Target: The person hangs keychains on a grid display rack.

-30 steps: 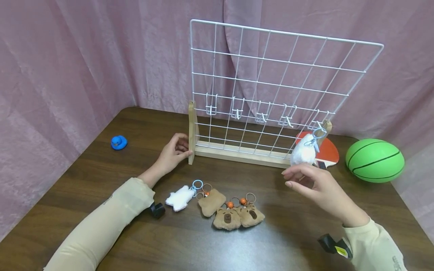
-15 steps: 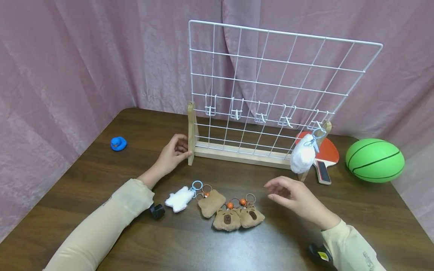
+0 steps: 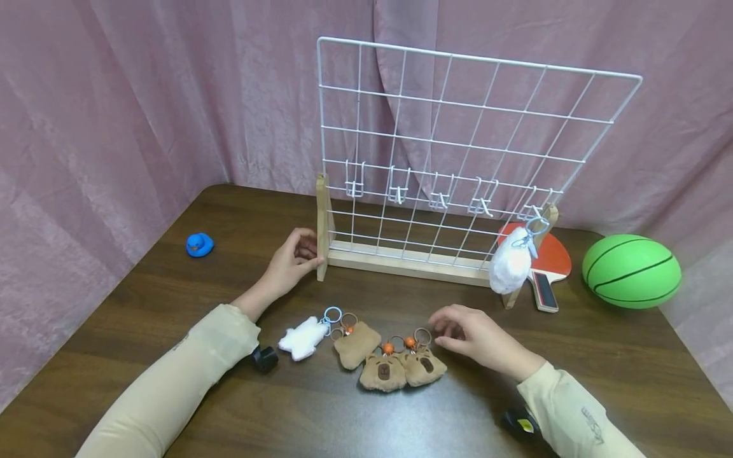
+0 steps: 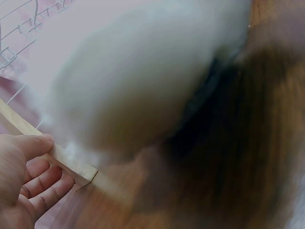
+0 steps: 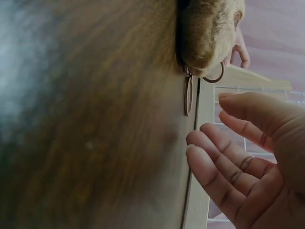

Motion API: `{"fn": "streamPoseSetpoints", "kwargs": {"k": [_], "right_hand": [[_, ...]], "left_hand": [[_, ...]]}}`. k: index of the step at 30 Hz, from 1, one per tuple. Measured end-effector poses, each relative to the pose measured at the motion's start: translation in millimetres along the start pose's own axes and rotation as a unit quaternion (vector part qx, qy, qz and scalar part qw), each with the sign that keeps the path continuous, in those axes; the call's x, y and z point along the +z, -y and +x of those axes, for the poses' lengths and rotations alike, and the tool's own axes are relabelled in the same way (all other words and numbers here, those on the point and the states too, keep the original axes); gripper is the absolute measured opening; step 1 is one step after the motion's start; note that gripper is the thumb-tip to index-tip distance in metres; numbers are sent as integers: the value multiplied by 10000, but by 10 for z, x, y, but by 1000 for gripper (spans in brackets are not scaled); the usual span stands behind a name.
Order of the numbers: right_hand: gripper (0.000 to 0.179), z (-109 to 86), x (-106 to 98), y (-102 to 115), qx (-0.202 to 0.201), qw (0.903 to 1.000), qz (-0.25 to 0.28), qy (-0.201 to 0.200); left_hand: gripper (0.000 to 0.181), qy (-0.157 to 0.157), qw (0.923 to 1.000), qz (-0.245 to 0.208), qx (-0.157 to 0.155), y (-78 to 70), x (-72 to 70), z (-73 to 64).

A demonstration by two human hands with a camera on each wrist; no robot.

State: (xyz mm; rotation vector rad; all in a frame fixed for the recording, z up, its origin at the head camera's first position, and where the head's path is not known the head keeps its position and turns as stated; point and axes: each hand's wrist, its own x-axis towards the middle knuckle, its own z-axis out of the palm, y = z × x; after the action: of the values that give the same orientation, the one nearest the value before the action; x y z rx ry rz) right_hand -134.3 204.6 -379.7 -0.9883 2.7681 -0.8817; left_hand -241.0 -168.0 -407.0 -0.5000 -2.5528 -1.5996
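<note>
We count five plush keychains in all, four lying on the bench and one hanging. Of the four, one is a white keychain (image 3: pixel 301 338) with a pale blue ring, lying at the left end of the group. Beside it are three brown ones: a plain-sided keychain (image 3: pixel 357 345) showing no face, then a middle bear keychain (image 3: pixel 385 370) and a right-hand bear keychain (image 3: pixel 425 367), these two touching and each showing one face. The fifth, a hanging white keychain (image 3: pixel 511 262), is on the rightmost of five hooks (image 3: pixel 399 194).

We see two hands. The right hand (image 3: pixel 478 337) is empty, fingers loosely bent, just beside the ring of the right-hand bear keychain. The left hand (image 3: pixel 289 264) has its thumb against the rack's left wooden post (image 3: pixel 321 222); whether its fingers actually grip the wood we cannot tell.

All five hooks sit in a row on one upright white wire rack (image 3: pixel 401 263), the other four bearing nothing. Farther out on the bench (image 3: pixel 275 413) we find one blue duck (image 3: pixel 200 245) to the left and, to the right, one red paddle (image 3: pixel 553 257), partly behind the rack, and one green ball (image 3: pixel 632 271) with black lines. Pink curtains (image 3: pixel 143 95) hang behind everything.
</note>
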Motion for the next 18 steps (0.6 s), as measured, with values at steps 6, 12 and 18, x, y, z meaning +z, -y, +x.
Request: {"fn": "streamPoseSetpoints", "kwargs": {"k": [6, 12, 18], "right_hand": [[23, 70, 19, 15, -77, 9994, -311, 138], [23, 125, 43, 42, -55, 9975, -633, 308], [24, 153, 56, 51, -188, 9952, -890, 353]], "left_hand": [[50, 21, 10000, -4, -14, 5, 3, 6], [48, 8, 10000, 23, 28, 9, 4, 9], [48, -16, 10000, -14, 18, 14, 7, 1]]}}
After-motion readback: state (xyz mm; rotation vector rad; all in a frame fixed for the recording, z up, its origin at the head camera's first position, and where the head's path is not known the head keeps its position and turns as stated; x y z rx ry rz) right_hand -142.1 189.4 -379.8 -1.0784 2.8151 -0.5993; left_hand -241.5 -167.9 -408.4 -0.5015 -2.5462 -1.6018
